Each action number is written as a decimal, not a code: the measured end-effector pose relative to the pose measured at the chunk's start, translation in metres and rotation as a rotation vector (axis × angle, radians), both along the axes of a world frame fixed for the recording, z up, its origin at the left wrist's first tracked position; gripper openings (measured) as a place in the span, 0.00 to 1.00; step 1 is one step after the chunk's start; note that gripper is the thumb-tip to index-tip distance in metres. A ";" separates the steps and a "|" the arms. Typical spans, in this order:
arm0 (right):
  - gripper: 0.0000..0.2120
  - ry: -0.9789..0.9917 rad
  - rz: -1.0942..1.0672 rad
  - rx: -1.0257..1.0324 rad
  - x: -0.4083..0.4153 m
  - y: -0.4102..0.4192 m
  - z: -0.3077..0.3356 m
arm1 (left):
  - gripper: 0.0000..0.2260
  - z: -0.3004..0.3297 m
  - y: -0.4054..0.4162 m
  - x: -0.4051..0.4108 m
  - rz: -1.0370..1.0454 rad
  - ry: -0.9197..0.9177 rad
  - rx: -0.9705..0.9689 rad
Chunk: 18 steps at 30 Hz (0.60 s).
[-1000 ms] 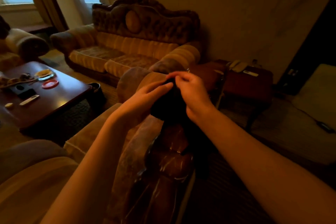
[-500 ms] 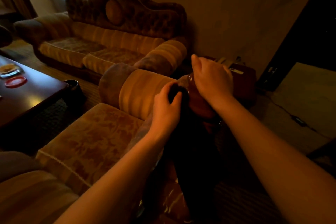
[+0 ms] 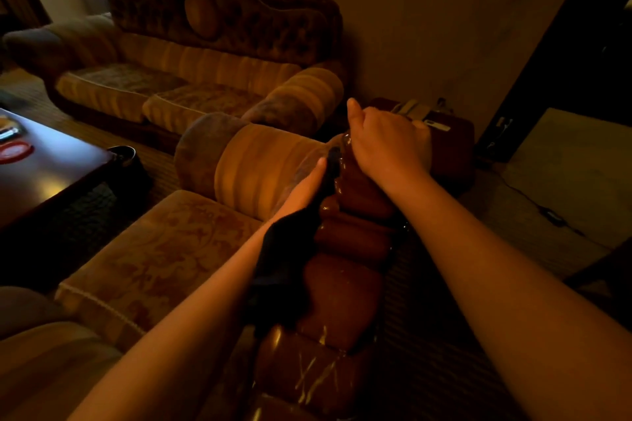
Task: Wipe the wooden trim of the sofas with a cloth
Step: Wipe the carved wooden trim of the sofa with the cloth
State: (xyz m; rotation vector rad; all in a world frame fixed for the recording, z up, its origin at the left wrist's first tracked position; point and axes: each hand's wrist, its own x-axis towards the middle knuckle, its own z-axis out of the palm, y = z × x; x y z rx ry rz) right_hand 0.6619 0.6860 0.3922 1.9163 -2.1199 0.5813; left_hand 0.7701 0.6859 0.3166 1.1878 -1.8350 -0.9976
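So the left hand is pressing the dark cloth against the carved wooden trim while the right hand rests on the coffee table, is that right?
Not quite: in the head view the right hand grips the top of the wooden trim, not the coffee table. The left hand does press the dark cloth against it.

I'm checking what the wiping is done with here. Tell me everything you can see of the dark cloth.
The dark cloth looks black or near it, soft and limp, its weave lost in the dim light. It drapes down the left side of the glossy carved wooden trim of the near sofa, bunched wide lower down and narrowing to a strip at the top. The left hand presses that strip against the wood; how its fingers lie is hidden. The right hand grips the trim's top, not visibly touching the cloth.
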 end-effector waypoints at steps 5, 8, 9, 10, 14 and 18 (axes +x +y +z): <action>0.28 0.004 0.010 0.012 0.000 0.004 0.006 | 0.16 0.016 -0.004 0.002 0.002 0.220 -0.006; 0.27 -0.006 0.014 0.001 -0.001 0.004 0.007 | 0.16 0.037 -0.009 -0.012 -0.058 0.225 -0.037; 0.27 0.001 0.011 -0.006 -0.002 0.003 0.006 | 0.17 0.042 -0.013 -0.017 -0.056 0.239 -0.044; 0.27 0.003 0.004 -0.020 -0.002 0.002 0.004 | 0.18 0.047 -0.019 -0.020 -0.054 0.216 -0.018; 0.27 -0.015 -0.007 -0.031 -0.003 0.000 0.003 | 0.21 0.024 -0.016 -0.010 -0.122 0.015 0.045; 0.27 -0.057 -0.010 -0.007 -0.002 0.002 0.006 | 0.20 -0.001 -0.003 -0.005 -0.118 0.123 0.196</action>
